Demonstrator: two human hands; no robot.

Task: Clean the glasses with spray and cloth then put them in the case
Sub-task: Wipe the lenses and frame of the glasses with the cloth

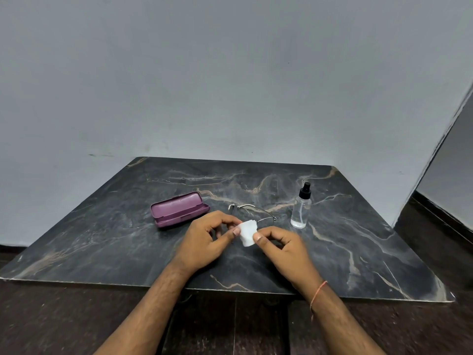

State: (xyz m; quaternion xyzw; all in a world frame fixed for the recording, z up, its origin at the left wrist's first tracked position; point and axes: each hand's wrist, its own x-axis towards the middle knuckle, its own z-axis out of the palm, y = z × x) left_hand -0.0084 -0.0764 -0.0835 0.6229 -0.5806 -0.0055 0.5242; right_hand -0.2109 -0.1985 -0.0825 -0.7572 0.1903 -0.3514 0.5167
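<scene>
- Head view, looking down on a dark marble-patterned tabletop point(102, 242) set against a grey wall point(230, 73).
- At left, a purple glasses case point(179, 210) lies open on the table, lid tipped back, well apart from the hands.
- Left hand point(207, 239) hovers at centre, thumb and fingers curled and pinching the near left edge of the glasses, touching the cloth.
- Between the hands, a small white cloth point(247, 232) is folded over one lens of the thin metal-framed glasses point(252, 210), whose temple arms extend away toward the wall.
- Right hand point(281, 248) grips the cloth from the right, thumb pressed on its front; a thin orange thread point(318, 294) circles that wrist.
- At right, a clear spray bottle point(302, 207) with a black nozzle stands upright, near the glasses but not touching them.
</scene>
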